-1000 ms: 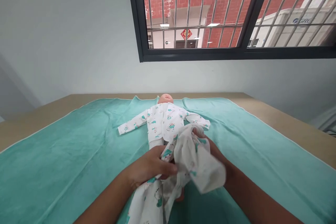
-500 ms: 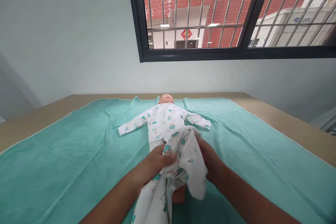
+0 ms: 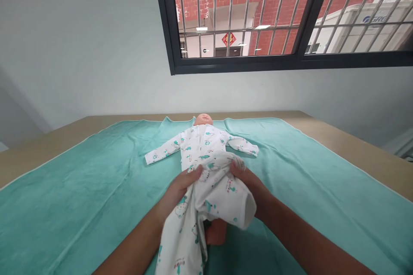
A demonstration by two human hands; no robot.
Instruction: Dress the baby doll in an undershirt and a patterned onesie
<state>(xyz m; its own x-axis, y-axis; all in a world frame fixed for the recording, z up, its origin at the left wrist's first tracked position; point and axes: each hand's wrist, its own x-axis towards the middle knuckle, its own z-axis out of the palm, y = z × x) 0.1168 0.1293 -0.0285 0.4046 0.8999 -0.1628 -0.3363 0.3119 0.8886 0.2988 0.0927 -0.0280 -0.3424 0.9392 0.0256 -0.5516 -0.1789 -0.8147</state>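
Note:
A baby doll (image 3: 204,119) lies on its back on a teal towel (image 3: 80,180), head away from me, wearing a white printed top (image 3: 201,144) with both sleeves spread out. My left hand (image 3: 179,189) and my right hand (image 3: 250,184) each grip the waist of white printed baby pants (image 3: 213,197), pulled up over the doll's legs to the hem of the top. A bare doll foot (image 3: 215,232) shows under the pants. One pant leg hangs down toward me.
The towel covers a tan table (image 3: 355,150) that stands against a grey wall. Above is a black-framed barred window (image 3: 277,17) looking onto a brick building.
Both hands moved away from me toward the doll's waist, drawing the bunched pants up over the legs. The cloth went from a lifted bundle to lying over the doll's lower body.

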